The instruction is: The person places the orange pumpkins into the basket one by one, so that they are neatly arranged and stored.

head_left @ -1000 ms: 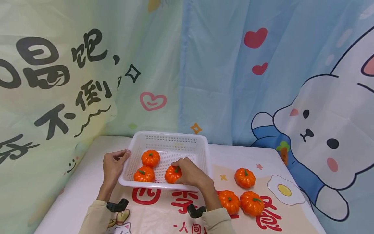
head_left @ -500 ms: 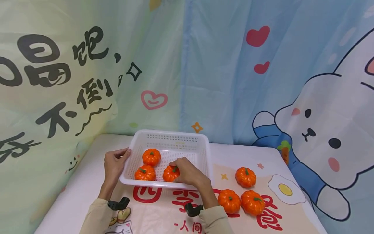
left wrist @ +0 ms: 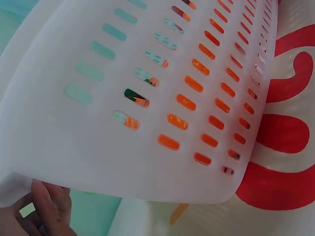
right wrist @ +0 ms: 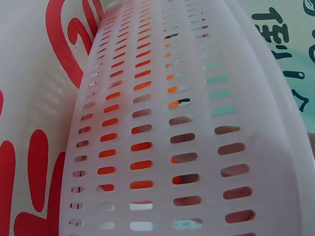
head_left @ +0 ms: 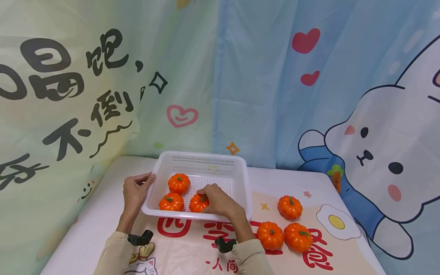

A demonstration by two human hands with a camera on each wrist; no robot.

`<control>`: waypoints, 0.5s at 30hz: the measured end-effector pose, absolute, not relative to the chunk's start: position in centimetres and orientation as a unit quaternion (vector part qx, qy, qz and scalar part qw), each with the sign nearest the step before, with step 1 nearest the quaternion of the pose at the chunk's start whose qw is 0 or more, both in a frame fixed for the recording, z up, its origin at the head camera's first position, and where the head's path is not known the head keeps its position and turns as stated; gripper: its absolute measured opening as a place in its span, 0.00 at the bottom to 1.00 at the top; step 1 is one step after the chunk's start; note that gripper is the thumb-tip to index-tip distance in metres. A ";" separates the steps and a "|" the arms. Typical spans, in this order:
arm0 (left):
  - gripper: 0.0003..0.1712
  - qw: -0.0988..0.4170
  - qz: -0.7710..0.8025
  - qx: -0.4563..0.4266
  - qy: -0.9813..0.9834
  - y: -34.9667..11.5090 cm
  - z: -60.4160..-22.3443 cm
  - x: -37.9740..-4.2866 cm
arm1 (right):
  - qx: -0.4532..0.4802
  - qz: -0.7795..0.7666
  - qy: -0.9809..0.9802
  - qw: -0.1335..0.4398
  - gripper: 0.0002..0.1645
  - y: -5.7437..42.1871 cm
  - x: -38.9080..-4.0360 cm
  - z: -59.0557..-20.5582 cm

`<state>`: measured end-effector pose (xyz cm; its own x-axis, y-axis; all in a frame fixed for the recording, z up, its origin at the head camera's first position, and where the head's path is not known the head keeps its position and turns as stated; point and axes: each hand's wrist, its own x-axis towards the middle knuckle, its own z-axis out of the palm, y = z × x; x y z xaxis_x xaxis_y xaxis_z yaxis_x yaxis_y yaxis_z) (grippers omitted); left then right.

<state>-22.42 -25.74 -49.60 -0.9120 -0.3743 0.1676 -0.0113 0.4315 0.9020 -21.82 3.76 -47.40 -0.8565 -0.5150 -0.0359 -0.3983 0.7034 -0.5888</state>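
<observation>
A white slotted plastic basket [head_left: 206, 155] stands on the table in the head view. At its left side my left hand [head_left: 135, 193] pinches the rim; the left wrist view has these fingers [left wrist: 49, 206] at the basket corner. My right hand [head_left: 221, 200] reaches over the front rim and grips a small orange toy pumpkin [head_left: 196, 204] low inside the basket, thumb and fingers around it. To its left sit two more pumpkins, one behind [head_left: 179, 184] and one in front [head_left: 171, 202]. The right wrist view shows mostly the basket's slotted wall [right wrist: 266, 123], with orange and parts of the hand behind the slots.
On the table to the right of the basket lie three more pumpkins, one farther back [head_left: 290, 207] and two nearer [head_left: 270, 236], side by side. A printed curtain [head_left: 247, 95] hangs right behind the table. The tablecloth [head_left: 185, 252] bears red lettering.
My right hand has slid its pumpkin a little left inside the basket, closer to the front-left pumpkin. My left hand stays on the rim. The head view has shifted slightly.
</observation>
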 end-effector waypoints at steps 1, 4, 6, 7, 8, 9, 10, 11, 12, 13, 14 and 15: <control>0.20 0.175 -0.521 0.116 -0.827 -25.7 -49.6 -22.4 | -0.250 -0.294 0.917 0.100 0.39 3.7 -21.8 -47.4; 0.20 0.177 -0.523 0.114 -0.826 -25.8 -49.5 -22.5 | -0.255 -0.294 0.916 0.099 0.39 3.7 -21.9 -47.3; 0.20 0.178 -0.524 0.111 -0.826 -25.8 -49.5 -22.6 | -0.254 -0.293 0.916 0.099 0.38 3.7 -21.9 -47.2; 0.20 0.178 -0.524 0.111 -0.826 -25.8 -49.5 -22.6 | -0.254 -0.294 0.916 0.099 0.38 3.6 -21.9 -47.1; 0.20 0.178 -0.523 0.111 -0.826 -25.8 -49.5 -22.6 | -0.254 -0.293 0.916 0.100 0.38 3.6 -22.0 -47.1; 0.20 0.178 -0.524 0.111 -0.826 -25.8 -49.5 -22.6 | -0.254 -0.292 0.917 0.101 0.38 3.6 -22.0 -47.1; 0.20 0.177 -0.524 0.112 -0.826 -25.8 -49.5 -22.6 | -0.255 -0.292 0.916 0.101 0.38 3.6 -22.0 -47.0; 0.20 0.177 -0.524 0.113 -0.826 -25.8 -49.5 -22.6 | -0.257 -0.291 0.916 0.101 0.38 3.6 -22.0 -47.0; 0.20 0.177 -0.524 0.114 -0.825 -25.8 -49.5 -22.6 | -0.258 -0.290 0.916 0.102 0.38 3.6 -22.0 -47.0; 0.20 0.176 -0.524 0.115 -0.826 -25.8 -49.5 -22.5 | -0.259 -0.288 0.916 0.103 0.38 3.7 -22.0 -47.0; 0.20 0.176 -0.524 0.115 -0.825 -25.7 -49.5 -22.5 | -0.262 -0.285 0.916 0.103 0.38 3.7 -22.0 -47.0; 0.20 0.176 -0.524 0.115 -0.825 -25.7 -49.5 -22.4 | -0.264 -0.284 0.916 0.104 0.38 3.7 -22.0 -47.0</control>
